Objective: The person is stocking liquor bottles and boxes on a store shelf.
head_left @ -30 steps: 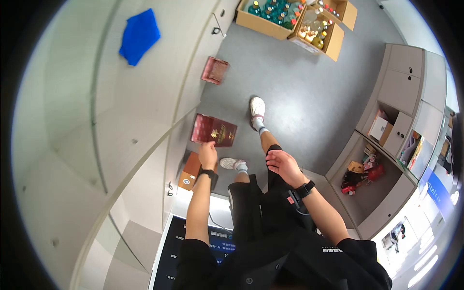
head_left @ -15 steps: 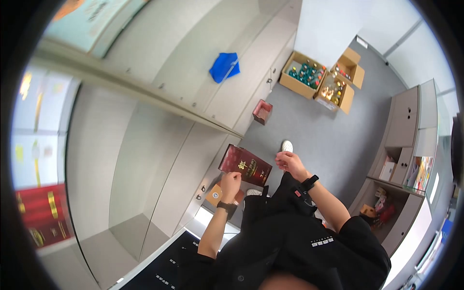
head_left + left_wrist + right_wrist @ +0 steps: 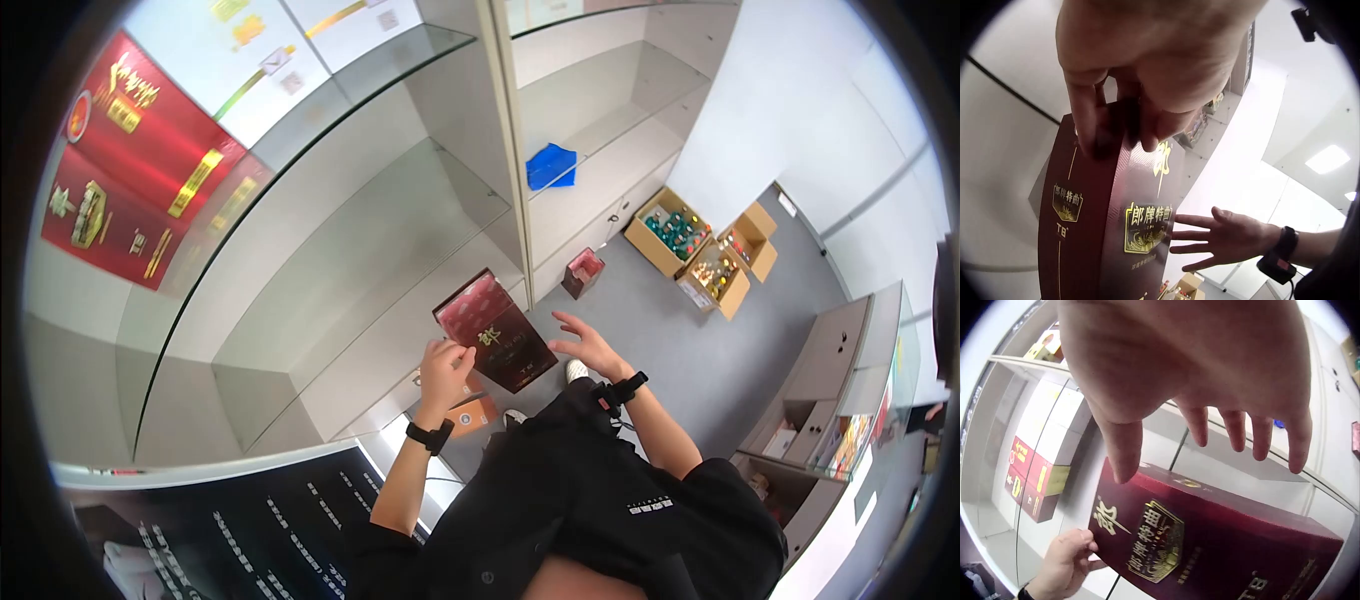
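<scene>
A dark red gift box with gold lettering (image 3: 505, 350) hangs tilted in front of the glass-shelved cabinet. My left hand (image 3: 447, 372) pinches it by one end, thumb on one face and fingers on another, as the left wrist view shows. My right hand (image 3: 592, 350) is held beside the box's other side with its fingers spread. In the right wrist view the thumb of that hand overlaps the long edge of the box (image 3: 1210, 540), and its other fingers stretch out above it.
The cabinet's glass shelf (image 3: 330, 240) curves along the left; red boxes (image 3: 130, 170) stand on its upper level. A blue cloth-like piece (image 3: 552, 167) lies in the adjoining bay. On the floor are a small reddish open box (image 3: 582, 272), an orange-brown box (image 3: 472, 414) and cartons of bottles (image 3: 655, 248).
The left hand has raised the red box from low by the floor toward the shelves. The right hand has come near it and spread its fingers. The head view has swung toward the cabinet.
</scene>
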{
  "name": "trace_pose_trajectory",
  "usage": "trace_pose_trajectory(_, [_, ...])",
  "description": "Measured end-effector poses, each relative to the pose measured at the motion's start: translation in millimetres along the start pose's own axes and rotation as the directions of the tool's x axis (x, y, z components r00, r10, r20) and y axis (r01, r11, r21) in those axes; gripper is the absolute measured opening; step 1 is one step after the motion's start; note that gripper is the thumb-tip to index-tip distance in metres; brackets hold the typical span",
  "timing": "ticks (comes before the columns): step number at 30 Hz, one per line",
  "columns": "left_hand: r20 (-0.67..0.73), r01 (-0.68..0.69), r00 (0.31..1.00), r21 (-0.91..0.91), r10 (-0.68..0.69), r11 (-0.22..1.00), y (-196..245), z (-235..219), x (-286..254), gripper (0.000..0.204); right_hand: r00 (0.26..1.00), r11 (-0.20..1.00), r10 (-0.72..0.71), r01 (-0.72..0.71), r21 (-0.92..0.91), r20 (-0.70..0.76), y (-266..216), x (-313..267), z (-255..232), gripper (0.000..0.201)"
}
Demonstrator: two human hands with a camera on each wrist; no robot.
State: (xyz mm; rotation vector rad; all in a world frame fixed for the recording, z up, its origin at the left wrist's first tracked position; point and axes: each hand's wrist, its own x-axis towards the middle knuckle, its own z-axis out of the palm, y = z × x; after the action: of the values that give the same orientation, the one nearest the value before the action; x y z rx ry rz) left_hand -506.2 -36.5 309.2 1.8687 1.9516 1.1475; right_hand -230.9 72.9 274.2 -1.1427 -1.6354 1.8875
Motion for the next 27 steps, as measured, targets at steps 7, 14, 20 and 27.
trace_pose_trajectory(7, [-0.120,-0.039,0.992,0.022,0.042,0.999,61.9,-54.7,6.1,0.017,0.924,0.944,-0.276,0.313,-0.108,0.266,-55.0,24.1,20.6,0.117])
trace_pose_trajectory(14, [-0.187,-0.027,0.981,0.094,0.044,0.995,99.6,-101.5,0.3,0.015,0.817,0.919,-0.372,0.391,0.051,0.440,-102.8,31.1,41.0,0.123])
trace_pose_trajectory(20, [-0.415,0.065,0.901,-0.148,-0.122,0.987,124.2,-115.2,-15.1,0.019,0.815,0.927,-0.364,0.364,0.091,0.450,-131.2,27.5,57.4,0.115])
trace_pose_trajectory(27, [-0.336,0.234,0.877,-0.327,-0.344,0.916,104.1,-106.0,-51.3,0.098,0.757,0.887,-0.454,0.435,0.156,0.470,-160.6,26.3,83.4,0.114])
